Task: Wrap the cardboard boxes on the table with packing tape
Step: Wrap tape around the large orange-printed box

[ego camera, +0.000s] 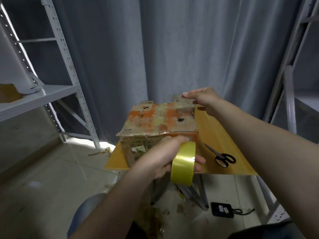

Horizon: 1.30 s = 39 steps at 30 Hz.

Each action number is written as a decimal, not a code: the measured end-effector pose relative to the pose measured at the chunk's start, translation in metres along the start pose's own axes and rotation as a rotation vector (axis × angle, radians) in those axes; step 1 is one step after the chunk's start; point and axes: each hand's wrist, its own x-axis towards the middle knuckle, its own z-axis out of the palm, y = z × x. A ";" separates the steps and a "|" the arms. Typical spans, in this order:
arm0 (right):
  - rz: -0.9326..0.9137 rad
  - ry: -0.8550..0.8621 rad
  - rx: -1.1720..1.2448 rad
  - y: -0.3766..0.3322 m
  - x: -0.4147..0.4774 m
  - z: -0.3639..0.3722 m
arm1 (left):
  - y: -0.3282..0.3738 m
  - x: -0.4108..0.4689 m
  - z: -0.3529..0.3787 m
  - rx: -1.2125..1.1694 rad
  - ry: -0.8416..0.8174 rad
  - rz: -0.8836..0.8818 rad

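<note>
Left hand [162,157] curls round the yellow tape roll [183,163] — cardboard box [155,121] just beyond; right hand [204,100] pinches its raised flap [178,100].

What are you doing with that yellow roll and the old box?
A person is taping up a worn cardboard box on a small yellow table. The left hand grips a roll of yellow packing tape at the box's near edge. The right hand holds a raised flap at the far corner. Shiny tape already covers parts of the box. Scissors lie on the table to the right, untouched.
</note>
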 end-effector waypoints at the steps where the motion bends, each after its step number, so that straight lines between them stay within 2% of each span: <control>1: 0.004 -0.001 -0.007 0.003 0.005 0.003 | 0.002 0.002 -0.001 -0.012 -0.003 -0.008; 19: 0.033 0.007 -0.019 0.060 0.037 0.030 | -0.003 0.030 -0.017 -0.145 0.017 -0.021; 26: 0.071 0.037 -0.095 0.065 0.034 0.029 | -0.005 0.037 -0.020 -0.106 0.015 -0.008; 31: -0.072 0.087 -0.538 0.050 0.031 0.031 | -0.007 0.041 -0.019 -0.124 0.026 -0.008; 36: 0.011 0.084 -0.916 0.029 0.025 0.031 | -0.003 0.045 -0.017 -0.104 0.014 -0.024; 39: -0.210 0.099 -1.004 0.015 0.013 0.029 | -0.002 0.046 -0.017 -0.101 0.009 -0.033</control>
